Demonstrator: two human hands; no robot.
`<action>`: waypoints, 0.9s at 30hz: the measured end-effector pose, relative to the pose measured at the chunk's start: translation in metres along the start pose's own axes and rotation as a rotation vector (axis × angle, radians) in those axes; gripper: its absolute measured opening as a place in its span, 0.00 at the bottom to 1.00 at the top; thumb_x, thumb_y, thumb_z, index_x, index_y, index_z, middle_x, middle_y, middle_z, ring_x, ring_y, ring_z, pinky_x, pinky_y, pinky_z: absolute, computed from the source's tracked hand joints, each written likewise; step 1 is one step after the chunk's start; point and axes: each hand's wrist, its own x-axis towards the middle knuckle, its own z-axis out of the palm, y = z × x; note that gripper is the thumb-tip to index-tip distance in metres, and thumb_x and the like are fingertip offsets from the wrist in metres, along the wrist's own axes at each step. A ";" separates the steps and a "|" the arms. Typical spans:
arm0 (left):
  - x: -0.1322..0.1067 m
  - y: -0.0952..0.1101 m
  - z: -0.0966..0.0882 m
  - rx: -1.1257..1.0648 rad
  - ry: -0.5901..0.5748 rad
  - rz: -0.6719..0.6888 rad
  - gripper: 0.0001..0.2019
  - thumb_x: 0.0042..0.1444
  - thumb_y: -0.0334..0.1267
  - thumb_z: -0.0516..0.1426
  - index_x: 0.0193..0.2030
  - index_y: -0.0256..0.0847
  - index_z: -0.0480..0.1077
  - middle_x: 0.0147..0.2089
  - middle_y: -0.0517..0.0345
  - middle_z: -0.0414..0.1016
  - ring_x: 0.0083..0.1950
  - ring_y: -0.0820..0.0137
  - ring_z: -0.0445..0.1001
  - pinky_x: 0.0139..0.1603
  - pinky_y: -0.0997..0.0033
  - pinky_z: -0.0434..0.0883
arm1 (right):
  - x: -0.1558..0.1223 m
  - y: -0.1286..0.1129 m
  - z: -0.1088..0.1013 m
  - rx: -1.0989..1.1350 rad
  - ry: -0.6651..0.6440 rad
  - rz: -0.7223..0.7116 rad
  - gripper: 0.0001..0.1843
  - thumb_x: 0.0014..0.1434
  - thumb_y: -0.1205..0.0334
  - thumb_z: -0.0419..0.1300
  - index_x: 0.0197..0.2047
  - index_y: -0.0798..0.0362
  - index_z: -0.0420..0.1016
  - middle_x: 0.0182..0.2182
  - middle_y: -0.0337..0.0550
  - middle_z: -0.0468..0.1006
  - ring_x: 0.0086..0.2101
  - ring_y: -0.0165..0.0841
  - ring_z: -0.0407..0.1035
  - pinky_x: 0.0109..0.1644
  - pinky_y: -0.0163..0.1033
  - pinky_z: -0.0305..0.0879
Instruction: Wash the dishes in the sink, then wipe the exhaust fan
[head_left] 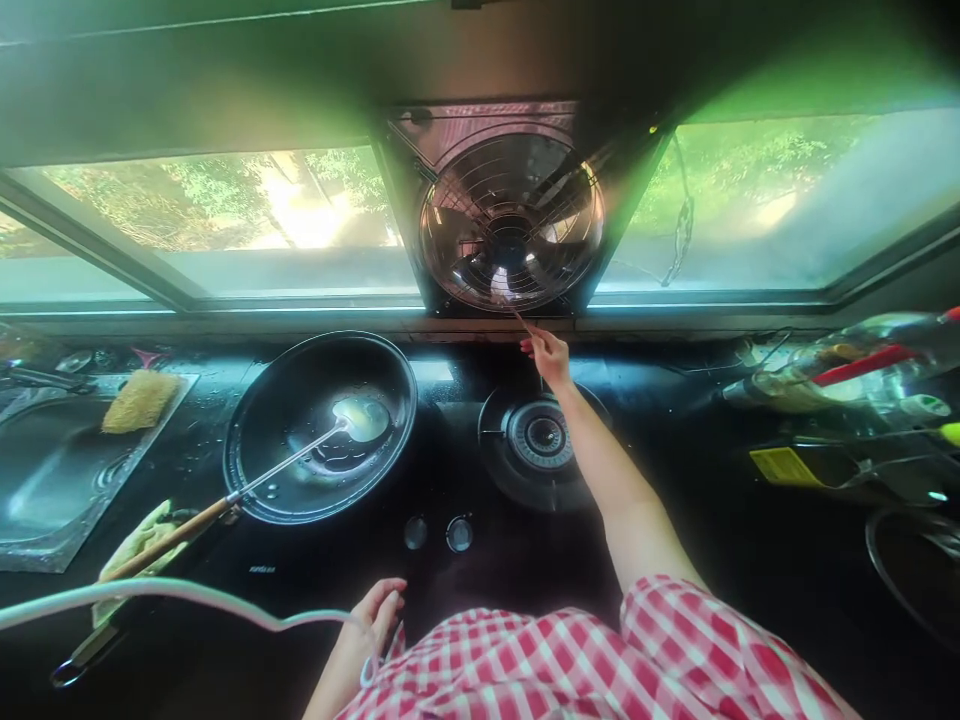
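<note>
My right hand (549, 355) reaches far forward over the right burner (541, 436) to just below the window fan (511, 222). Its fingers are pinched on a thin pull cord (518, 319) hanging from the fan. My left hand (377, 612) rests low at the counter's front edge, fingers loosely curled, beside a white cable (187, 595) that runs off to the left. A black wok (321, 425) sits on the left burner with a metal ladle (300, 458) lying in it, its wooden handle pointing front left.
Two stove knobs (437, 533) sit at the front of the black hob. A steel sink (52, 470) with a yellow sponge (140, 400) is at the left, and a yellow cloth (139, 545) lies near it. Bottles (847, 365) and a pan (915, 570) crowd the right counter.
</note>
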 end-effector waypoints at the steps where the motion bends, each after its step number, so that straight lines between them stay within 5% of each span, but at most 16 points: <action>1: -0.002 0.003 0.001 0.004 -0.017 0.026 0.33 0.39 0.66 0.65 0.41 0.38 0.75 0.31 0.55 0.74 0.27 0.71 0.69 0.27 0.72 0.66 | -0.002 -0.002 -0.011 0.040 0.001 0.035 0.23 0.64 0.49 0.52 0.47 0.57 0.79 0.29 0.46 0.83 0.28 0.35 0.78 0.32 0.39 0.75; 4: -0.009 0.014 0.004 0.014 -0.075 0.055 0.30 0.46 0.65 0.63 0.44 0.40 0.75 0.31 0.56 0.73 0.28 0.70 0.70 0.28 0.72 0.67 | -0.003 -0.011 -0.046 0.012 -0.049 0.040 0.21 0.62 0.49 0.54 0.45 0.56 0.80 0.26 0.44 0.82 0.26 0.35 0.77 0.30 0.38 0.74; 8: -0.017 0.023 0.006 0.039 -0.059 0.032 0.29 0.45 0.63 0.64 0.45 0.41 0.75 0.29 0.57 0.71 0.29 0.68 0.71 0.27 0.73 0.66 | -0.004 -0.030 -0.071 -0.340 -0.070 -0.147 0.17 0.63 0.56 0.54 0.46 0.53 0.82 0.29 0.46 0.83 0.31 0.38 0.78 0.40 0.42 0.74; 14: -0.011 0.018 0.006 0.100 -0.053 0.018 0.28 0.42 0.62 0.65 0.41 0.41 0.76 0.26 0.58 0.70 0.30 0.66 0.72 0.27 0.73 0.67 | 0.009 -0.023 -0.029 -0.712 0.008 -0.253 0.19 0.65 0.63 0.51 0.50 0.59 0.79 0.34 0.55 0.82 0.37 0.45 0.77 0.48 0.46 0.70; 18: -0.011 0.009 0.003 0.101 -0.029 0.047 0.29 0.41 0.64 0.65 0.41 0.42 0.76 0.26 0.58 0.70 0.30 0.65 0.72 0.28 0.72 0.68 | 0.022 -0.006 0.008 -0.611 0.016 -0.255 0.20 0.66 0.63 0.50 0.53 0.59 0.78 0.36 0.55 0.83 0.40 0.43 0.77 0.50 0.46 0.70; 21: -0.009 0.003 -0.002 0.114 -0.036 0.064 0.29 0.42 0.64 0.65 0.42 0.42 0.77 0.28 0.55 0.73 0.31 0.64 0.73 0.29 0.71 0.69 | 0.019 0.000 0.017 -0.450 -0.046 -0.228 0.20 0.66 0.61 0.51 0.53 0.57 0.78 0.40 0.53 0.84 0.41 0.42 0.78 0.50 0.45 0.72; 27: 0.003 -0.006 -0.006 0.216 -0.106 0.079 0.31 0.43 0.65 0.63 0.44 0.41 0.77 0.29 0.56 0.73 0.28 0.68 0.70 0.31 0.70 0.69 | -0.005 0.003 -0.031 -0.194 -0.186 -0.137 0.21 0.68 0.55 0.51 0.54 0.56 0.78 0.39 0.49 0.84 0.34 0.36 0.80 0.43 0.43 0.76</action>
